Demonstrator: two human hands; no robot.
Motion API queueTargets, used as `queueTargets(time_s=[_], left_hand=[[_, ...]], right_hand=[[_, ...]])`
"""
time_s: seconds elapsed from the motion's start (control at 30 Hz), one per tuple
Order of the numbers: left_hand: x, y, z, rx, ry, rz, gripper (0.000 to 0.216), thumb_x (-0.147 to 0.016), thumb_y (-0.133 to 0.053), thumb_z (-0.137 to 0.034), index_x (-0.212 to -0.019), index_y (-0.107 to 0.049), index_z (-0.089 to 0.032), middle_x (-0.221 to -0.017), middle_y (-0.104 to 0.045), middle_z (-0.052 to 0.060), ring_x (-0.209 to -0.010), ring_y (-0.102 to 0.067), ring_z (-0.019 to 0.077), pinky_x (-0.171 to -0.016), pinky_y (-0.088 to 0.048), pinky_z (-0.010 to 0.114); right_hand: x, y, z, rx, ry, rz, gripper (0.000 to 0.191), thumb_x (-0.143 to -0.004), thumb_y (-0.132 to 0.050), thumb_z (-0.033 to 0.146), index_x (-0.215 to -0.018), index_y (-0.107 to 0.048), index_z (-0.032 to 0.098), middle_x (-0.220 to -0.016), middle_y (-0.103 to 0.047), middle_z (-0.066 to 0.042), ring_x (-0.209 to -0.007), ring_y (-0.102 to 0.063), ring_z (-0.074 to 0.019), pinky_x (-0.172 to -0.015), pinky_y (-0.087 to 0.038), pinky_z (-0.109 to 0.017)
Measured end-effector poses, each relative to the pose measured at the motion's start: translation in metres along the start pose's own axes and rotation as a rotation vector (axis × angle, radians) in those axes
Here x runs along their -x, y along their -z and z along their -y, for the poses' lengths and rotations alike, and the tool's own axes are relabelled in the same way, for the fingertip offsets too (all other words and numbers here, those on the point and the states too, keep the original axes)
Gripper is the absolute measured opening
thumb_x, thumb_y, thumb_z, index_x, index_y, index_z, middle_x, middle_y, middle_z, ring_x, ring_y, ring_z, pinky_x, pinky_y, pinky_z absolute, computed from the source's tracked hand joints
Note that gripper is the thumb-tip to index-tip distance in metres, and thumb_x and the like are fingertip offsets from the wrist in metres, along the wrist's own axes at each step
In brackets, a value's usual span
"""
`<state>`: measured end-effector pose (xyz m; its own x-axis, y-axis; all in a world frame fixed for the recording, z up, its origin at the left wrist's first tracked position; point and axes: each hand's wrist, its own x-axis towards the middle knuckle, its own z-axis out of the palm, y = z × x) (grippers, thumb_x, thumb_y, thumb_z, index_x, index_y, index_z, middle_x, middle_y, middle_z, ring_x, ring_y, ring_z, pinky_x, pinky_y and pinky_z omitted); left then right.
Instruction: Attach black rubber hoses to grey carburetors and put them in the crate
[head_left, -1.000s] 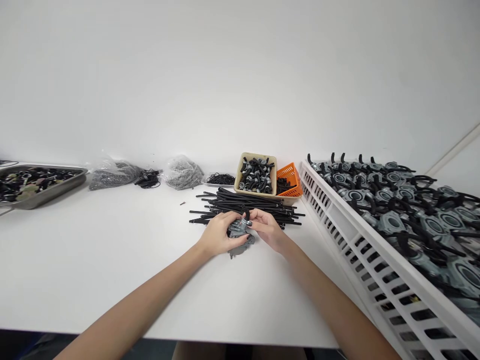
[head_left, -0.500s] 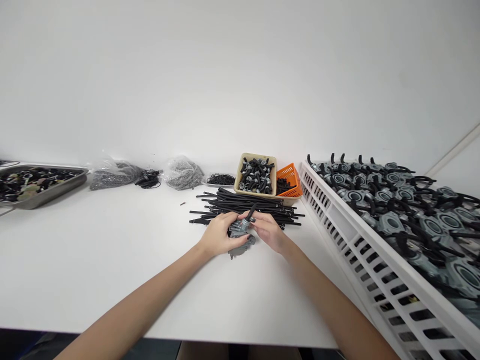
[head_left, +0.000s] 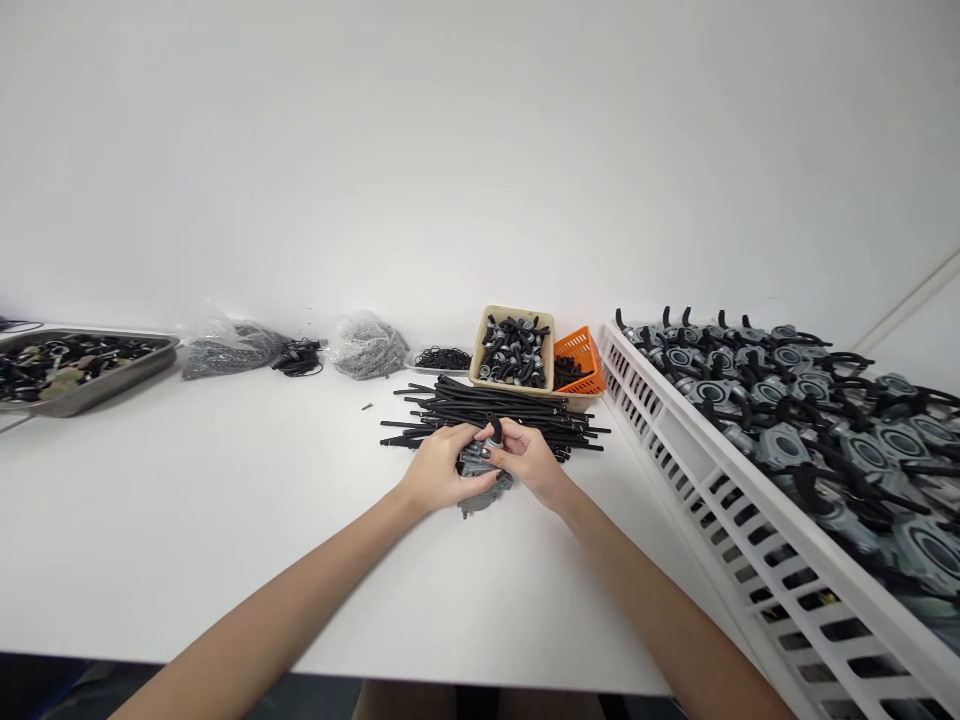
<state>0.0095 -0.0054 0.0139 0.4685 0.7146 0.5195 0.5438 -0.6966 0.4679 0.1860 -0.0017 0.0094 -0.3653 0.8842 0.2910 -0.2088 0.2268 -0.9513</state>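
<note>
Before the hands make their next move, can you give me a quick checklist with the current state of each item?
1. Left hand steadying the gray metal part: ok, thumb and fingers grip it.
2. Right hand on the black curved piece atop that part: ok, thumb and fingers close around its base.
3. Curved piece fully seated: cannot tell, the fingers cover its base.
4. Hands free of the black tubes: cannot tell, they overlap in view and contact is unclear.
5. White table free of loose bits: not ok, a small loose piece lies left of the tubes.
</note>
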Motion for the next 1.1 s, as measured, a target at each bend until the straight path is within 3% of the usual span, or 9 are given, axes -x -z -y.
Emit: queueTargets(time_s=[0.13,0.27,0.47,0.67,0.83,0.97,1.1], left_hand=[[-0.001,0.001,-0.003,-0.004,0.004,0.006,0.032,-0.075,-0.063,-0.04,-0.099,-0.061,-0.019,-0.096,-0.07,0.007,-0.086,-0.065,0.0234,-0.08,-0.048,0.035],[-0.001,0.002,-0.004,-0.02,-0.015,0.01,0.031,-0.074,-0.064,-0.04,-0.096,-0.061,-0.019,-0.093,-0.07,0.006,-0.083,-0.065,0.0227,-0.078,-0.048,0.034],[0.0,0.001,-0.001,-0.012,-0.021,0.02,0.029,-0.074,-0.065,-0.037,-0.096,-0.061,-0.019,-0.095,-0.069,0.006,-0.086,-0.065,0.0226,-0.08,-0.049,0.034],[-0.001,0.002,-0.003,-0.014,-0.007,0.003,0.031,-0.076,-0.064,-0.04,-0.097,-0.062,-0.017,-0.088,-0.068,0.006,-0.081,-0.064,0.0226,-0.077,-0.049,0.034],[-0.001,0.001,-0.003,0.013,-0.002,0.016,0.029,-0.074,-0.064,-0.036,-0.097,-0.062,-0.018,-0.093,-0.069,0.006,-0.085,-0.064,0.0226,-0.079,-0.049,0.034],[-0.001,0.002,-0.004,0.018,0.013,0.019,0.032,-0.076,-0.065,-0.04,-0.1,-0.062,-0.019,-0.093,-0.069,0.006,-0.087,-0.064,0.0231,-0.08,-0.049,0.034],[-0.002,0.003,-0.005,0.041,0.013,0.016,0.029,-0.077,-0.063,-0.038,-0.098,-0.063,-0.019,-0.093,-0.069,0.006,-0.085,-0.065,0.0221,-0.079,-0.049,0.033]], right_hand=[[0.002,0.007,0.003,-0.045,-0.042,0.063,0.028,-0.076,-0.076,0.039,-0.094,-0.071,0.019,-0.09,-0.056,-0.002,-0.087,-0.054,-0.0164,-0.081,-0.044,-0.03],[0.003,0.014,0.008,-0.087,-0.062,0.144,0.026,-0.073,-0.078,0.037,-0.09,-0.07,0.018,-0.093,-0.057,-0.003,-0.088,-0.055,-0.0169,-0.081,-0.045,-0.03],[0.0,0.005,0.004,-0.049,-0.029,-0.015,0.035,-0.061,-0.087,0.033,-0.078,-0.059,0.02,-0.087,-0.058,0.0,-0.082,-0.054,-0.0144,-0.076,-0.045,-0.028],[0.003,0.009,0.007,-0.099,-0.072,0.11,0.029,-0.075,-0.076,0.041,-0.093,-0.066,0.02,-0.093,-0.061,-0.004,-0.092,-0.057,-0.0178,-0.087,-0.044,-0.033],[0.0,0.009,0.001,-0.046,0.002,-0.006,0.031,-0.064,-0.086,0.033,-0.083,-0.064,0.021,-0.086,-0.059,0.0,-0.084,-0.055,-0.0146,-0.083,-0.044,-0.031],[0.002,0.009,0.002,-0.078,-0.032,0.064,0.031,-0.073,-0.078,0.04,-0.095,-0.068,0.021,-0.094,-0.062,-0.004,-0.092,-0.057,-0.0183,-0.089,-0.044,-0.035],[0.002,0.009,0.004,-0.005,-0.022,0.025,0.027,-0.068,-0.082,0.037,-0.085,-0.068,0.021,-0.09,-0.062,-0.003,-0.088,-0.057,-0.0178,-0.085,-0.046,-0.033]])
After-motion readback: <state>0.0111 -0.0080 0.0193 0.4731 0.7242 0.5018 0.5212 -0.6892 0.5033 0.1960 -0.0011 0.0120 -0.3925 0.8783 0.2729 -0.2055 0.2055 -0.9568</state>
